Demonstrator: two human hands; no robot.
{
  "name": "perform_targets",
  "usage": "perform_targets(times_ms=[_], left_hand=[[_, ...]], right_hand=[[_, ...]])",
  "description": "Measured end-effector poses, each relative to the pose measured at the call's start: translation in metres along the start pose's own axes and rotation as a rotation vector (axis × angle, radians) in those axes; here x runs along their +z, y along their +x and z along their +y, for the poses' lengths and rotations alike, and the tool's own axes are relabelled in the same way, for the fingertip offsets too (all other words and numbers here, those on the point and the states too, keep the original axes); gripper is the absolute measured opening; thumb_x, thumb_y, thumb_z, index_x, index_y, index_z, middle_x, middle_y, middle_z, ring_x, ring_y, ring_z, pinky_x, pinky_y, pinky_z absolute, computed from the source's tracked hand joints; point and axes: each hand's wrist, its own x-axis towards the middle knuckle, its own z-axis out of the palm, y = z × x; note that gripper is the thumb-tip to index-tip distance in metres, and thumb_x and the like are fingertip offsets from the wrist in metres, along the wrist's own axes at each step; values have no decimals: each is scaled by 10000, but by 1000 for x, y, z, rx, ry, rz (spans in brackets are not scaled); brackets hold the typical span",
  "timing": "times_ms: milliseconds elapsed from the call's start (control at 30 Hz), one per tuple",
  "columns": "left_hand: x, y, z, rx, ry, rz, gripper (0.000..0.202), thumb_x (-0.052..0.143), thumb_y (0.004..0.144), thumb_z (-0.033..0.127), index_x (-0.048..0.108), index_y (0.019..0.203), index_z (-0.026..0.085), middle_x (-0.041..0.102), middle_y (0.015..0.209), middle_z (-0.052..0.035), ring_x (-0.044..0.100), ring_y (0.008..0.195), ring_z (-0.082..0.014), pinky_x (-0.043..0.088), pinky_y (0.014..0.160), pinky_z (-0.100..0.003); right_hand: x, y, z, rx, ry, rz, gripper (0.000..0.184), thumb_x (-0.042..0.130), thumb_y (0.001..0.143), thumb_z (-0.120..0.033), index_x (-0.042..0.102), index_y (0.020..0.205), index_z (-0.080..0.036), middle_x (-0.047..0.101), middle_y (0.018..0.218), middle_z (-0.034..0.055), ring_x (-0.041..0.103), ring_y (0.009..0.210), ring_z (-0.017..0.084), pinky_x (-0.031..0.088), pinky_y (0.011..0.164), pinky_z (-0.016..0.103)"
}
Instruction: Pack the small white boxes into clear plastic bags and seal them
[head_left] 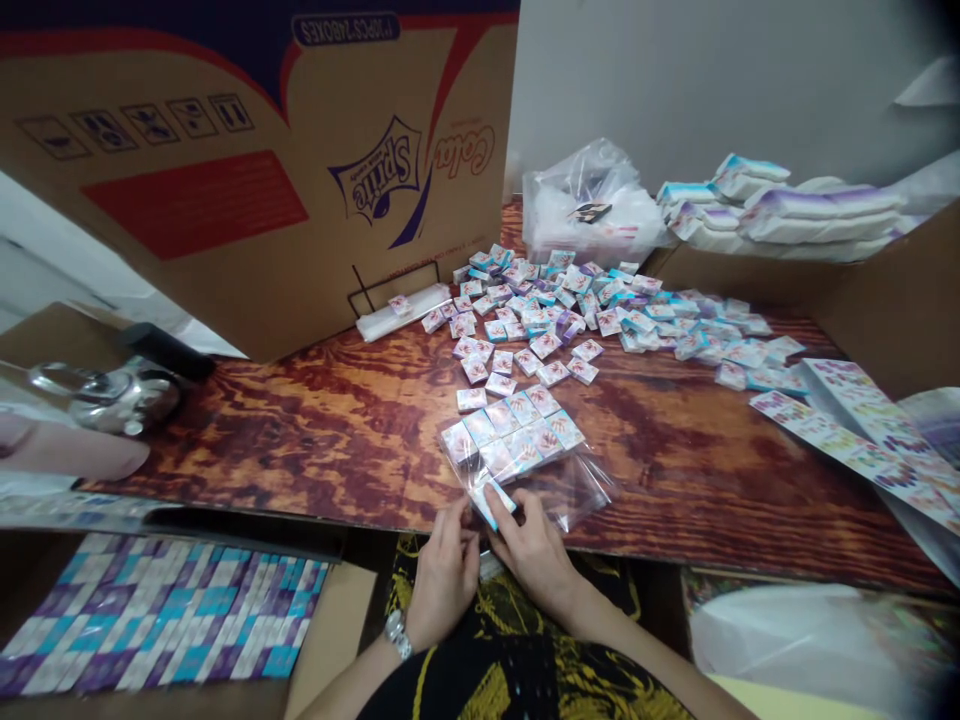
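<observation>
A clear plastic bag point(577, 485) lies at the near edge of the wooden table point(337, 430), with several small white, blue and purple packets point(517, 430) inside it in rows. My left hand point(442, 575) pinches the bag's open end. My right hand point(536, 555) is closed on one small packet point(496, 503) at the bag's mouth. A wristwatch point(397, 632) sits on my left wrist. Many loose packets point(585, 310) are scattered across the middle of the table beyond the bag.
A large printed cardboard box point(247, 170) stands at the back left. A crumpled plastic bag point(592, 205) and stacked filled bags point(795, 205) lie at the back right. Printed sheets point(862, 430) rest at the right. A box of packed packets point(157, 615) sits below left.
</observation>
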Motion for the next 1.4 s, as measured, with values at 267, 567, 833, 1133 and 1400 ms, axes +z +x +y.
perform_targets(times_ms=[267, 567, 833, 1133, 1400], left_hand=[[-4, 12, 1, -4, 112, 51, 430, 420, 872, 149, 323, 1289, 194, 523, 1081, -98, 612, 798, -134, 538, 740, -284], [-15, 30, -2, 159, 593, 56, 196, 410, 886, 153, 539, 1033, 174, 618, 834, -56, 612, 746, -184, 493, 642, -282], [-20, 30, 0, 145, 610, 56, 176, 379, 908, 156, 552, 923, 176, 595, 757, -38, 593, 714, -159, 470, 660, -258], [-36, 66, 37, 132, 810, -245, 135, 474, 862, 284, 558, 877, 179, 588, 919, -85, 538, 890, -244, 459, 613, -285], [-33, 74, 41, 184, 857, -377, 111, 485, 819, 88, 583, 845, 134, 593, 822, -109, 551, 829, -241, 431, 577, -272]], right_hand=[[-7, 0, 10, -78, 130, -128, 369, 472, 893, -225, 501, 1243, -110, 519, 1027, 150, 563, 934, 217, 530, 787, 326], [2, -7, 15, -144, 87, -139, 359, 406, 907, -113, 490, 1255, -147, 553, 1023, 131, 577, 945, 198, 526, 791, 304], [4, -11, 19, -157, 91, -175, 395, 424, 905, -103, 475, 1295, -147, 554, 1062, 139, 554, 1008, 212, 517, 810, 304], [3, -7, 16, -195, 55, -70, 393, 399, 907, -74, 496, 1283, -129, 576, 1035, 136, 576, 966, 189, 520, 821, 292], [1, -7, 16, -173, 37, -105, 402, 419, 901, -72, 498, 1287, -155, 572, 1008, 121, 588, 936, 184, 534, 776, 277]])
